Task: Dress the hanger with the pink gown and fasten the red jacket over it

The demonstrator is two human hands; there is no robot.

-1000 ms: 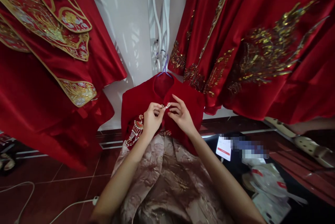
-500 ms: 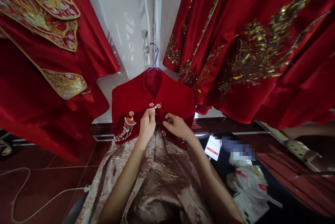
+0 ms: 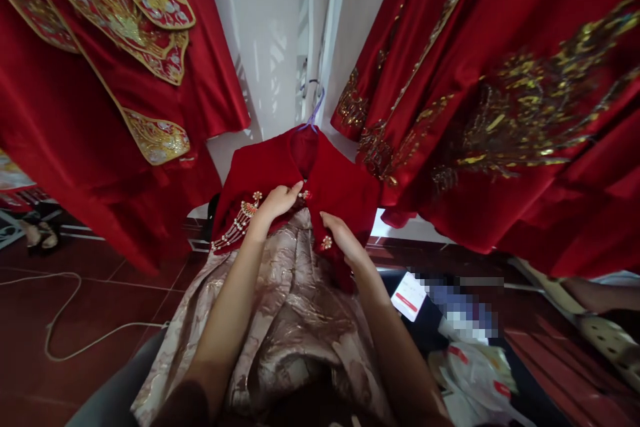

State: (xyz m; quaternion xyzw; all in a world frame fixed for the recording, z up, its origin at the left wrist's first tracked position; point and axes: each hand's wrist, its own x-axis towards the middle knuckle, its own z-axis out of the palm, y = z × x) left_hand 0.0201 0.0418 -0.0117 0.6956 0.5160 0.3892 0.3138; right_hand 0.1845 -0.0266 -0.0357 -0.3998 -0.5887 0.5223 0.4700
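A short red jacket (image 3: pixel 340 170) hangs on a purple hanger (image 3: pixel 315 114), over a pale pink patterned skirt (image 3: pixel 280 274). My left hand (image 3: pixel 281 202) is closed on the jacket's left front edge, thumb on top, just beside the beaded flower clasp (image 3: pixel 304 194) at the neckline. My right hand (image 3: pixel 344 237) is closed on the right front edge, lower down, near a small flower ornament (image 3: pixel 327 242). The fingers of both hands are partly hidden by the cloth. A fan-shaped brooch with bead tassels (image 3: pixel 247 208) sits on the jacket's left side.
Red embroidered gowns (image 3: pixel 155 14) and sequinned red gowns (image 3: pixel 520 114) hang on both sides. To the right, a phone with a lit screen (image 3: pixel 409 295) and plastic packaging (image 3: pixel 475 374) lie on a dark surface. A white cable (image 3: pixel 75 307) runs over the tiled floor.
My hands have moved apart, from the clasp outward along the jacket's front edges. The left front is pulled to the left, baring more skirt. The whole view has shifted slightly.
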